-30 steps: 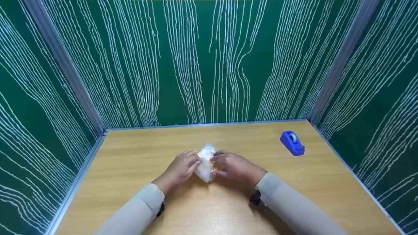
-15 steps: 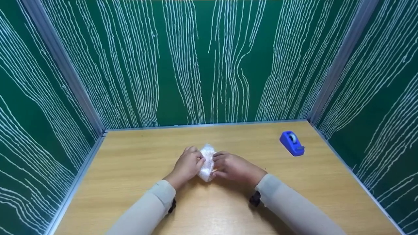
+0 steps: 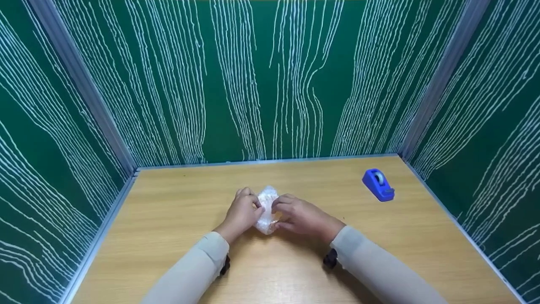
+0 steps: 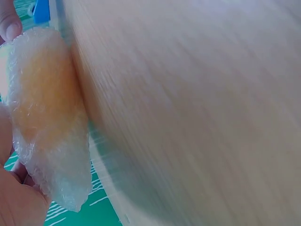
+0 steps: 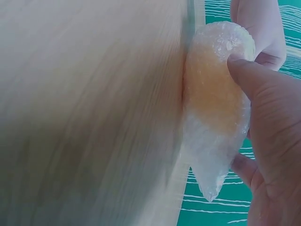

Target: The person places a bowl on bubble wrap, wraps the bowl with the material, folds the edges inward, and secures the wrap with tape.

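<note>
A bundle of clear bubble wrap (image 3: 266, 211) lies on the table between my hands, with something orange showing through it. What the orange thing is, I cannot tell under the layers. My left hand (image 3: 243, 209), fingers curled, pinches the wrap at the bundle's left side. From the right, my right hand (image 3: 300, 214) holds the bundle between thumb and fingers. In the right wrist view the thumb lies on the wrapped bundle (image 5: 214, 94). The left wrist view shows the bundle (image 4: 49, 94) side-on, its loose wrap end tapering to a point.
A blue tape dispenser (image 3: 378, 185) with a roll of tape stands at the back right of the wooden table (image 3: 168, 202). Green panels (image 3: 287, 84) with white wavy lines enclose the table at the back and both sides.
My left hand has moved right and slightly away from me, drawing the wrap's left edge over the bundle. The right hand has stayed nearly in place, its fingers shifting slightly.
</note>
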The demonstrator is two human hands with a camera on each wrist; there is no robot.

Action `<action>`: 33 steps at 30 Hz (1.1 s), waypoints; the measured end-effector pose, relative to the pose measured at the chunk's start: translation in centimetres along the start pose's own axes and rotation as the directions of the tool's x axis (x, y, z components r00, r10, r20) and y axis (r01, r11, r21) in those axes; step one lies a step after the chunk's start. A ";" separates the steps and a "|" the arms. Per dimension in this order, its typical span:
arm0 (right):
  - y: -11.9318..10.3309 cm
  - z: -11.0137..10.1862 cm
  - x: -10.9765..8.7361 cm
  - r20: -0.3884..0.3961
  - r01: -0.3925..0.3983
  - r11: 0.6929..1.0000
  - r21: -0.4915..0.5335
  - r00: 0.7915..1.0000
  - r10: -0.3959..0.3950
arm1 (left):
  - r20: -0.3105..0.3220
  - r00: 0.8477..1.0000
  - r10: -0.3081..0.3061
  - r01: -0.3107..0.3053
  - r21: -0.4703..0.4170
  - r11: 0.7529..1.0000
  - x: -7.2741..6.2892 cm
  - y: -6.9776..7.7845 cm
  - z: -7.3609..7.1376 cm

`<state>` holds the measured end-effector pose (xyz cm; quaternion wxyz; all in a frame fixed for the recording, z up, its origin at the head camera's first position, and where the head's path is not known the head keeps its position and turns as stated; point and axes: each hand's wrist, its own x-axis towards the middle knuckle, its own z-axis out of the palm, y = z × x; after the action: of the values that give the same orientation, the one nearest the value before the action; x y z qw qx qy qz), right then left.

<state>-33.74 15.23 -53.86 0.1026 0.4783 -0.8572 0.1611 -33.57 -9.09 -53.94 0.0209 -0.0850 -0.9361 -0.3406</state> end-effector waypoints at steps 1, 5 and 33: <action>-0.1 0.0 0.0 0.010 -0.004 1.000 0.000 1.000 0.004 | -0.001 1.000 -0.006 0.006 -0.005 1.000 0.0 0.1 0.0; -0.1 0.1 0.1 0.026 0.024 1.000 0.000 0.999 -0.024 | -0.007 1.000 -0.003 0.003 -0.015 1.000 0.1 0.1 0.0; -0.5 -0.8 0.1 0.038 0.038 0.995 0.095 0.998 -0.042 | 0.346 0.831 0.437 -0.550 0.384 0.742 -3.2 -1.3 -3.2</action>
<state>-33.37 15.24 -53.01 0.0659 0.5028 -0.8408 0.1895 -30.67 -12.59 -52.57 0.0207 -0.3630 -0.9286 -0.0742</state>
